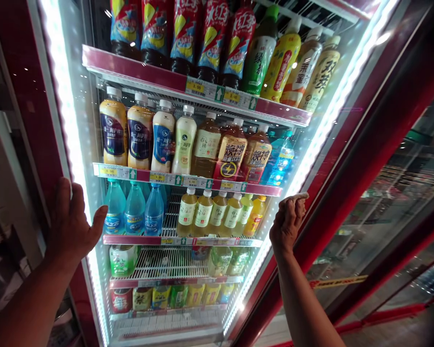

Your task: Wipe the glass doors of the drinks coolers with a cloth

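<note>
In the head view a lit drinks cooler with a red frame [77,270] stands before me. On the left, my left hand [72,224] is at the frame beside the light strip, its thumb stretched away from the fingers. On the right, my right hand [288,224] is closed on a folded pale cloth [301,196], of which only the edge shows above the fingers. This hand is beside the right light strip and the red frame. Whether the cloth touches the surface, I cannot tell.
Bottles fill several shelves: red-labelled iced tea [184,33] on top, milk tea [113,127] below, then blue bottles [134,209] and pale-labelled tea bottles [203,212]. Cans [179,295] line the bottom. Another red-framed glass door [369,212] stands to the right.
</note>
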Available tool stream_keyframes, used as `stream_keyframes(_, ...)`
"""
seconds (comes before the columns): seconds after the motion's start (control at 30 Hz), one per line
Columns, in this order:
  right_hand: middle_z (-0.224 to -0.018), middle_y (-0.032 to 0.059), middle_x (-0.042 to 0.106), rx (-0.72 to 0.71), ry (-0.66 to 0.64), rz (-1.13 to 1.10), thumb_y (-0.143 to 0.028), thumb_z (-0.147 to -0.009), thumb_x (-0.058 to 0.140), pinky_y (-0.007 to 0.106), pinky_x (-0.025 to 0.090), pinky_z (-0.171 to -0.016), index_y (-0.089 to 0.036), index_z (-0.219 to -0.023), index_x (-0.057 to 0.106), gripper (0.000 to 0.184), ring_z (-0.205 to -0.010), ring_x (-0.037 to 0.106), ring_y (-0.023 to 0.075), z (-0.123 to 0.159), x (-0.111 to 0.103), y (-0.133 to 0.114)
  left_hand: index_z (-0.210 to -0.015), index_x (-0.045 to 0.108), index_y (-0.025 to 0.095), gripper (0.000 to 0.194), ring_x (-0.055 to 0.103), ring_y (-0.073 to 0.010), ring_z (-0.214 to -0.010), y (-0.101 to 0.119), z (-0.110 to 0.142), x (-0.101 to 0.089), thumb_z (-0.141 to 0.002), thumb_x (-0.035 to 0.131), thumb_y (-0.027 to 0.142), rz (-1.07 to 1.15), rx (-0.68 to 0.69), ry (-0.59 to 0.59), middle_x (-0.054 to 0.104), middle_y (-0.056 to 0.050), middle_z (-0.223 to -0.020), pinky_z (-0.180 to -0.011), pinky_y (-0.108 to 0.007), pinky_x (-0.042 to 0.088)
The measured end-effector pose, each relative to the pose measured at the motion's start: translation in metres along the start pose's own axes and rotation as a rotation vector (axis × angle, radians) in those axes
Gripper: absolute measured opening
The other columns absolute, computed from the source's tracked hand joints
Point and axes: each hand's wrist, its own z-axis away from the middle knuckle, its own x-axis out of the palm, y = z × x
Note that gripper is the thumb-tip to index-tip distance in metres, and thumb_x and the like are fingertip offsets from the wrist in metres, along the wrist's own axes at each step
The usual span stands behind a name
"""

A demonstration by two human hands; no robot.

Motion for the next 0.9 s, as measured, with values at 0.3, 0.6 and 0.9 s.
stream_keyframes(0.3, -0.166, 0.0082, 0.038, -0.122, -0.051, -0.083, -0.018, -0.101, 0.053, 0.067, 0.027, -0.125, -0.035, -0.151, 0.047, 0.053, -0.157, 0.03, 0.0306, 0.002, -0.004, 0.006, -0.162, 0.019, 0.0, 0.092, 0.01, -0.0362, -0.16, 0.012, -0.003, -0.004, -0.097, 0.039, 0.062, -0.016, -0.091, -0.019, 0.01, -0.024, -0.171, -0.131, -0.05, 0.013)
stream_keyframes(0.6, -0.163, 0.0074, 0.043, -0.21, -0.046, -0.122, -0.018, -0.101, 0.055, 0.069, 0.028, -0.124, -0.034, -0.148, 0.052, 0.05, -0.156, 0.03, 0.0325, -0.018, -0.001, 0.002, -0.163, 0.024, 0.008, 0.088, 0.024, -0.0429, -0.155, 0.015, 0.004, 0.004, -0.096, 0.043, 0.061, -0.107, -0.125, 0.025, 0.019, -0.025, -0.168, -0.125, -0.064, 0.017)
stream_keyframes(0.9, -0.157, 0.0048, 0.052, -0.368, -0.08, -0.129, -0.015, -0.095, 0.065, 0.058, 0.033, -0.125, -0.037, -0.148, 0.052, 0.058, -0.152, 0.039, 0.0283, -0.017, 0.001, -0.007, -0.155, 0.042, 0.005, 0.081, 0.035, -0.0432, -0.149, 0.015, 0.017, 0.008, -0.095, 0.044, 0.06, -0.14, -0.173, 0.045, 0.03, -0.026, -0.163, -0.124, -0.062, 0.022)
